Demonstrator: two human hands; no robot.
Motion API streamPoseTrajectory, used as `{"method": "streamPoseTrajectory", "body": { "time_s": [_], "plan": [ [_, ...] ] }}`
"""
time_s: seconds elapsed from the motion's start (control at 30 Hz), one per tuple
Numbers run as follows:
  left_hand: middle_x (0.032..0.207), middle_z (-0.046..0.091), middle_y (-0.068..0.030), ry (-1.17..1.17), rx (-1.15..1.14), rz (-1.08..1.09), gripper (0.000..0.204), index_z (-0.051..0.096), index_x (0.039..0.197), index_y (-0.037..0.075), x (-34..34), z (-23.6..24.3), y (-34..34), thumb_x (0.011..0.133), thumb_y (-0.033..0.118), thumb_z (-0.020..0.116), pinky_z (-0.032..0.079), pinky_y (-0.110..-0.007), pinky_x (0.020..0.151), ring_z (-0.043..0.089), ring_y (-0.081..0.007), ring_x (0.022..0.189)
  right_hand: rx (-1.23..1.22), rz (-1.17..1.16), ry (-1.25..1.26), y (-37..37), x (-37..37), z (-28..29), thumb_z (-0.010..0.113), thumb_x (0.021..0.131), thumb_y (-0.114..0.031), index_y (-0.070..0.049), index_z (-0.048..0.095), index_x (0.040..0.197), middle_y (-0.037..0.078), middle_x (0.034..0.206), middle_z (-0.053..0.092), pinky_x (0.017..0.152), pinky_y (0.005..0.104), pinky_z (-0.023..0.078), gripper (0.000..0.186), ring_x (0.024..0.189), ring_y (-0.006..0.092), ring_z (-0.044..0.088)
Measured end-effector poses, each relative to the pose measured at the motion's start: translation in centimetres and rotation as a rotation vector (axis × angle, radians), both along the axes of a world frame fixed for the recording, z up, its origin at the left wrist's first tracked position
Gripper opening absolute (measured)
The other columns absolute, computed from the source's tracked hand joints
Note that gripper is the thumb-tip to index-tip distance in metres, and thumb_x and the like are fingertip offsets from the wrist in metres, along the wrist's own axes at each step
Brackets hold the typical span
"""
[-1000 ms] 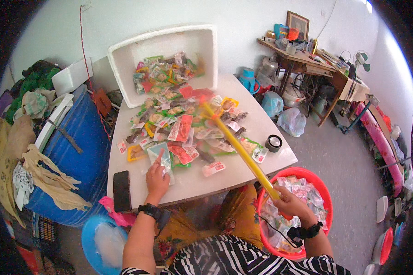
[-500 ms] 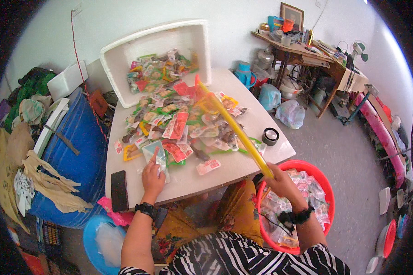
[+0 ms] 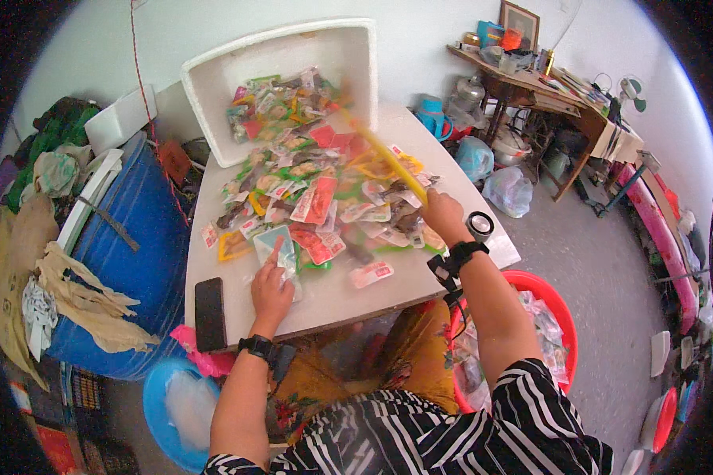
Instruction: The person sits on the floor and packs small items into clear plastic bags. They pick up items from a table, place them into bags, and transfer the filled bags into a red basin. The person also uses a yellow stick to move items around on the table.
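My right hand (image 3: pixel 440 210) grips a long yellow stick (image 3: pixel 386 155), whose blurred far end is over packets by the mouth of a white foam box (image 3: pixel 210 127). The box stands tilted toward me at the table's back, with many small packets (image 3: pixel 280 103) in it and spilling onto the white table (image 3: pixel 463 257). My left hand (image 3: pixel 271 291) rests on a pale blue-and-white packet (image 3: pixel 269 241) at the heap's near side, index finger stretched out, other fingers slightly bent. A black phone (image 3: pixel 210 314) lies left of that hand. A round black-rimmed object (image 3: pixel 480 225) sits at the table's right.
A red basin (image 3: pixel 558 317) of packets stands on the floor at right, a blue basin (image 3: pixel 157 408) with clear plastic at lower left. A big blue barrel (image 3: pixel 119 293) adjoins the table's left. A cluttered wooden desk (image 3: pixel 531 95) and plastic bags (image 3: pixel 505 191) are at back right.
My right hand has moved up and forward with the yellow stick, from over the red basin to over the table, pushing its end farther toward the box. My left hand stays on the packet.
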State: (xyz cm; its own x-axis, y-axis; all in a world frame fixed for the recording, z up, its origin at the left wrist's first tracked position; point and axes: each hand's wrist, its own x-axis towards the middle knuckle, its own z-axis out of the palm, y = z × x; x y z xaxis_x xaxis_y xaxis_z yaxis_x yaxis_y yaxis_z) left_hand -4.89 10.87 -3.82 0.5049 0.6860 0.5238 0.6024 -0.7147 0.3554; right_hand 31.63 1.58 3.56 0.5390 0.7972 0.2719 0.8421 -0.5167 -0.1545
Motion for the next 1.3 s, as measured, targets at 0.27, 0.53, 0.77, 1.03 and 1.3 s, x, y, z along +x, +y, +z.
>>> {"method": "streamPoseTrajectory", "body": {
  "time_s": [0.27,0.53,0.77,1.03,1.3],
  "plan": [
    [0.096,0.051,-0.0141,-0.016,0.008,0.047,0.026,0.051,0.085,0.004,0.2,0.0,-0.1,0.062,0.012,0.058,0.038,-0.039,0.08,0.046,-0.0313,0.093,-0.036,-0.077,-0.057,1.2,-1.3,0.5,0.052,0.071,-0.022,-0.008,0.055,0.088,0.012,0.09,0.056,0.07,0.0449,0.041,0.023,0.086,0.0277,0.054],
    [0.103,0.048,-0.0091,-0.028,0.005,0.017,0.017,0.05,0.076,0.002,0.7,1.7,-0.9,0.062,0.01,0.055,0.039,-0.039,0.076,0.048,-0.0289,0.087,0.119,-0.035,-0.098,-1.3,-1.2,-0.5,0.047,0.071,-0.018,-0.007,0.056,0.083,0.012,0.084,0.056,0.068,0.0463,0.041,0.019,0.08,0.03,0.054],
    [0.094,0.05,-0.0124,0.003,-0.045,0.006,0.021,0.051,0.082,0.005,0.5,1.5,-0.7,0.062,0.012,0.057,0.037,-0.041,0.078,0.047,-0.0306,0.089,0.392,0.302,-0.032,-3.8,-6.0,-3.6,0.058,0.063,-0.008,-0.004,0.052,0.084,0.014,0.082,0.053,0.064,0.0405,0.041,0.023,0.08,0.0306,0.051],
    [0.094,0.05,-0.0137,0.023,-0.046,-0.032,0.022,0.05,0.084,0.003,0.2,2.3,-0.8,0.064,0.011,0.056,0.039,-0.04,0.076,0.047,-0.0299,0.088,0.518,0.51,0.105,-6.7,-12.9,-5.4,0.056,0.064,-0.009,-0.003,0.052,0.085,0.013,0.089,0.051,0.067,0.0391,0.04,0.022,0.082,0.0306,0.049],
    [0.102,0.05,-0.0191,-0.273,-0.128,-0.156,0.027,0.046,0.097,0.001,0.9,10.9,-5.5,0.072,0.006,0.053,0.039,-0.035,0.08,0.05,-0.0324,0.091,0.511,0.436,0.081,-6.6,-12.0,-7.9,0.055,0.066,-0.011,-0.004,0.052,0.084,0.012,0.089,0.052,0.066,0.0383,0.04,0.02,0.08,0.029,0.05]
  ]
}}
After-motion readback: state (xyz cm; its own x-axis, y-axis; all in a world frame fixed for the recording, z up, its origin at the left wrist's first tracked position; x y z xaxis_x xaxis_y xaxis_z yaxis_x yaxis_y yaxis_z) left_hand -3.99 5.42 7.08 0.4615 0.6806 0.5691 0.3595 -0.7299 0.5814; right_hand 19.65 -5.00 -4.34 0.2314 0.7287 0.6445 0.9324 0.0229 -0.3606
